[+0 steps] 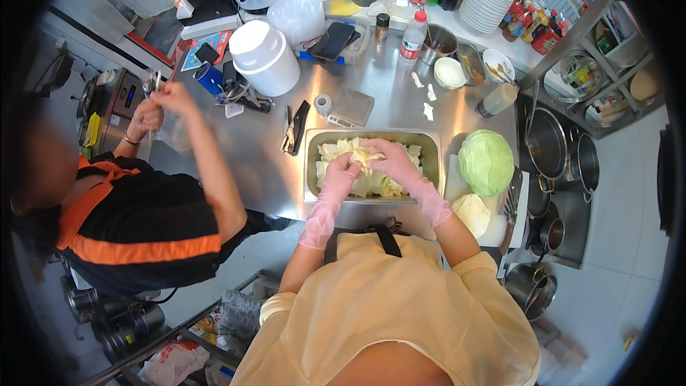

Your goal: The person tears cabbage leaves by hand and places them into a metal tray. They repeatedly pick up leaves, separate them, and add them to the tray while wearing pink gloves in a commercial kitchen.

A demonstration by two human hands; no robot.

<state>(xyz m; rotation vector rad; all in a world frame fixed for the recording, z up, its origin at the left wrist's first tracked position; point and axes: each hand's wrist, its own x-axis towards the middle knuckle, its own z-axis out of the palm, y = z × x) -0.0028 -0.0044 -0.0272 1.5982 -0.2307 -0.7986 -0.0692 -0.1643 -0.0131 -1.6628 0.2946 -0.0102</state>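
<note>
Both my hands wear pink gloves and work above a steel food pan filled with torn cabbage leaves. Between them is a crumpled piece of pale cabbage. My left hand pinches its near side with thumb and fingers. From the right, my right hand grips the same piece, its fingers curled over the top. A whole green cabbage rests on a white cutting board to the right of the pan. Nearer me lies a cut pale cabbage chunk.
A co-worker stands at the left, holding utensils. Beyond the pan are a small scale, scissors and a black-handled tool. A knife lies right of the board, beside pots.
</note>
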